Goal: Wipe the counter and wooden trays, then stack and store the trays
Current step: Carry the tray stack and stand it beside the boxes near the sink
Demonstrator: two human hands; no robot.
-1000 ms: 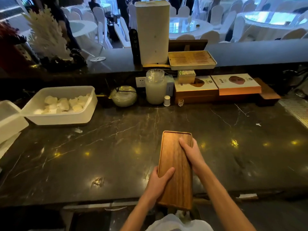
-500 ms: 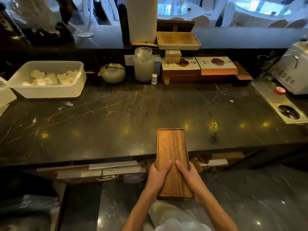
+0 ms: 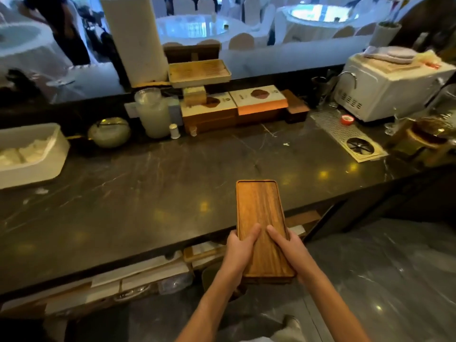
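Note:
A long brown wooden tray, with what looks like another tray stacked under it, is held lengthwise in front of me, lifted off the dark marble counter. Its far end hangs over the counter's front edge and its near end sits in my hands. My left hand grips the near left side with the thumb on top. My right hand grips the near right side, thumb on top as well.
A white tub stands at the counter's left. At the back are a round lidded pot, a glass jar, flat boxes and a slatted tray. A drain grate and white appliance sit right. Shelves with clutter lie under the counter.
The tray has come off the counter toward me and is now held out past the front edge. My right hand slid from the tray's far side to its near end. My view has pulled back and turned right.

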